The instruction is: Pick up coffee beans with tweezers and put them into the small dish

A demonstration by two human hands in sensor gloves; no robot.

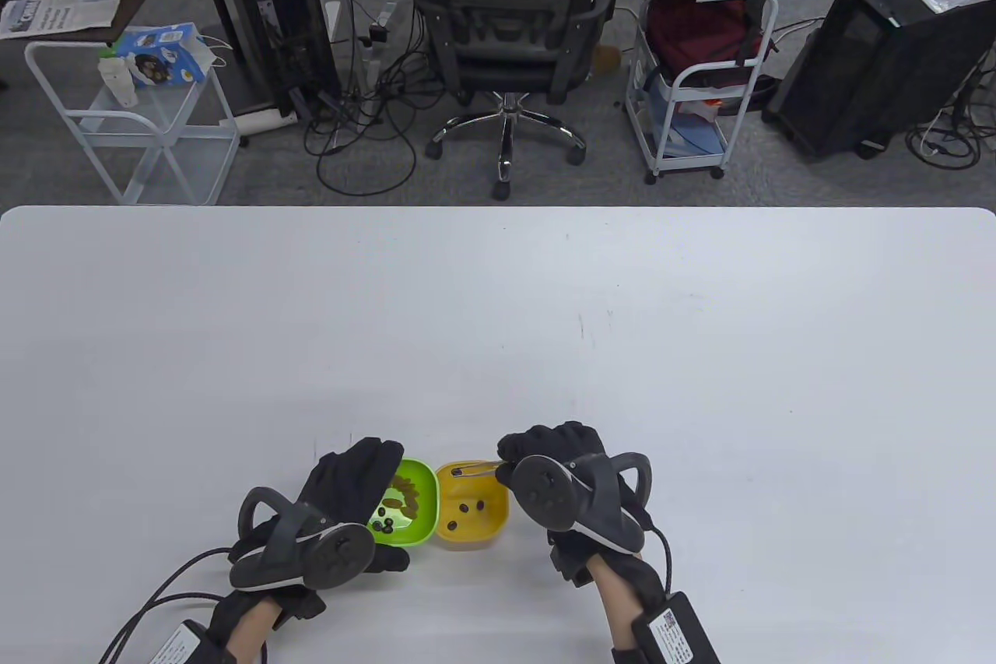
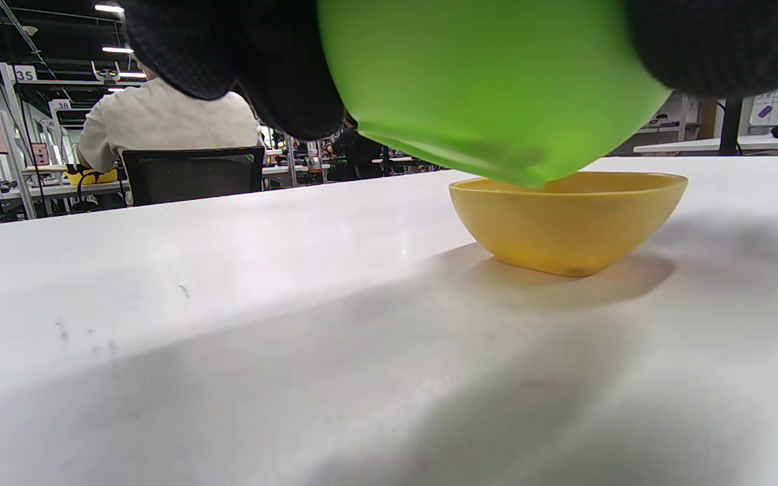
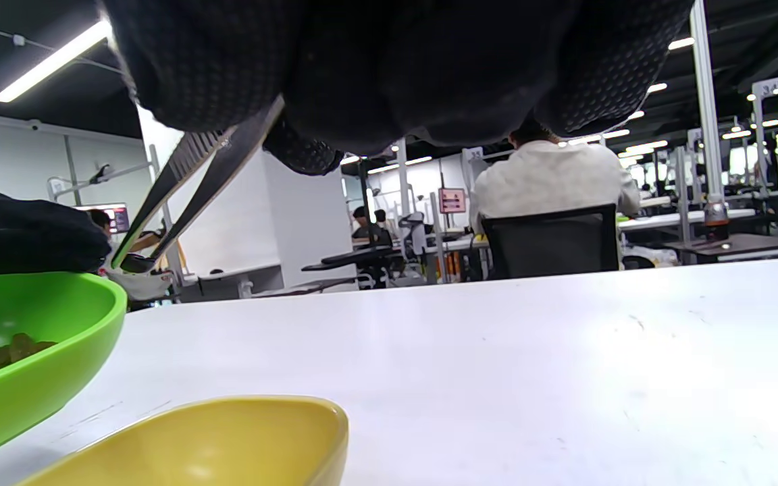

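My left hand (image 1: 359, 479) grips the green bowl (image 1: 416, 512) and holds it tilted; in the left wrist view the bowl (image 2: 490, 88) is off the table, its low edge above the yellow dish (image 2: 568, 219). The bowl holds dark coffee beans (image 1: 383, 524) and brownish pieces. The yellow dish (image 1: 492, 520) stands right beside it with three beans (image 1: 465, 508) inside. My right hand (image 1: 545, 454) pinches metal tweezers (image 1: 475, 471) over the dish's far rim. In the right wrist view the tweezers (image 3: 186, 175) point down to the left, with a small dark thing at their tips.
The white table (image 1: 498, 321) stretches far behind the bowls. Beyond its far edge stand an office chair (image 1: 506, 18), white carts (image 1: 132, 119) and a black computer case (image 1: 887, 49) on the floor.
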